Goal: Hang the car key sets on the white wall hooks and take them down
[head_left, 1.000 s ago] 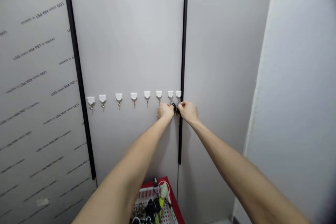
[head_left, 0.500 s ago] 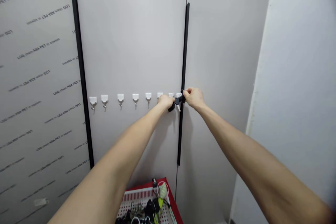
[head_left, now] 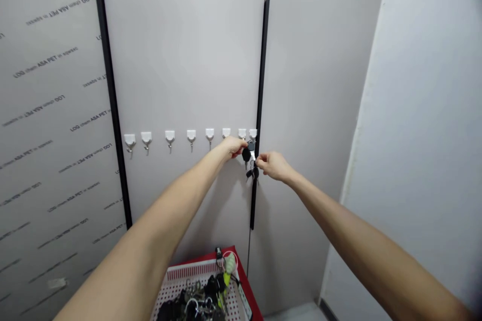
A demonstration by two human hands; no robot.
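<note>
My left hand [head_left: 234, 146] is closed on black-headed keys [head_left: 246, 154] that dangle just below the two rightmost white wall hooks [head_left: 253, 133]. Slightly lower and to the right, my right hand [head_left: 274, 164] pinches a key ring from which another bunch of keys [head_left: 256, 172] hangs, in front of the black door handle strip. The two sets of keys are close together, and whether they are linked cannot be told. A row of white hooks [head_left: 191, 135] runs leftward across the cabinet door. My left fingers partly cover the upper keys.
Below stands a white perforated basket [head_left: 181, 275] on something red [head_left: 250, 288], heaped with several keys and a green charm [head_left: 230, 263]. Long black handle strips [head_left: 107, 60] edge the doors. A pale wall [head_left: 422, 110] rises at the right.
My right hand has moved down from the hook level, and the keys under it now hang lower. My left hand stays near the right-hand hooks. The camera view has shifted slightly.
</note>
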